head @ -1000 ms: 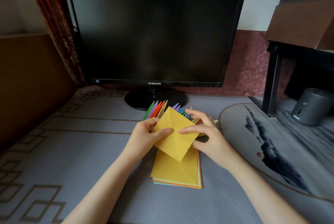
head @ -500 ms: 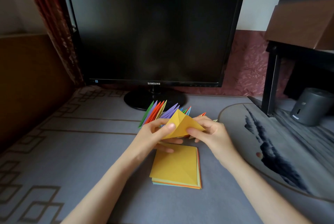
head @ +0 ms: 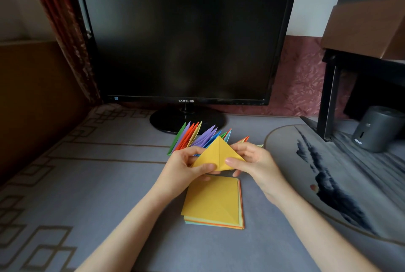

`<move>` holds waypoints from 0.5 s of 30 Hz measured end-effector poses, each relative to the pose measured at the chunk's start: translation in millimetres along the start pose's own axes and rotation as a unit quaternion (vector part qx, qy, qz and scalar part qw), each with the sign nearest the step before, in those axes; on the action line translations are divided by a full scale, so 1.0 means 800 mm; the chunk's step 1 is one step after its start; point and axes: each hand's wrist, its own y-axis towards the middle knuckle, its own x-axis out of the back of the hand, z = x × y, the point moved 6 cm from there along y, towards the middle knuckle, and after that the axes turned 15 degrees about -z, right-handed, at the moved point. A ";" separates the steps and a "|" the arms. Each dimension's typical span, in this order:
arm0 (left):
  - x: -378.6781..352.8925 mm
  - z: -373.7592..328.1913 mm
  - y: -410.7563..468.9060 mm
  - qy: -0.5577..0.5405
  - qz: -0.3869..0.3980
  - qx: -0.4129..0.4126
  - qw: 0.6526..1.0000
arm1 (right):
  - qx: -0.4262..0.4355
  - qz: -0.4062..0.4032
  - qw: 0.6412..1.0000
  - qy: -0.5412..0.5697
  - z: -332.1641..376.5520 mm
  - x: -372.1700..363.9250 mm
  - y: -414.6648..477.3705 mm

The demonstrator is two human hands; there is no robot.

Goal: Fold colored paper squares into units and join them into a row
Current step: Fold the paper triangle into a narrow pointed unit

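Left hand [head: 183,172] and right hand [head: 257,163] pinch the yellow triangle [head: 215,153], apex pointing away, long edge crosswise.

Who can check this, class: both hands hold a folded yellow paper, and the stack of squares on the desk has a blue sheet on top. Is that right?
Not quite. In the head view the stack of squares has a yellow sheet on top, not blue. The left hand and right hand do hold the folded yellow paper.
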 end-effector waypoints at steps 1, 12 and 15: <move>0.000 0.000 0.000 0.004 0.002 -0.002 1.000 | -0.002 0.005 1.000 -0.006 -0.001 -0.001 0.000; 0.007 -0.001 0.000 0.134 -0.052 -0.033 0.989 | -0.011 0.032 0.999 -0.024 -0.003 -0.008 -0.004; 0.006 -0.001 -0.001 0.137 -0.043 -0.039 0.989 | -0.019 0.042 0.998 -0.042 -0.002 -0.009 -0.005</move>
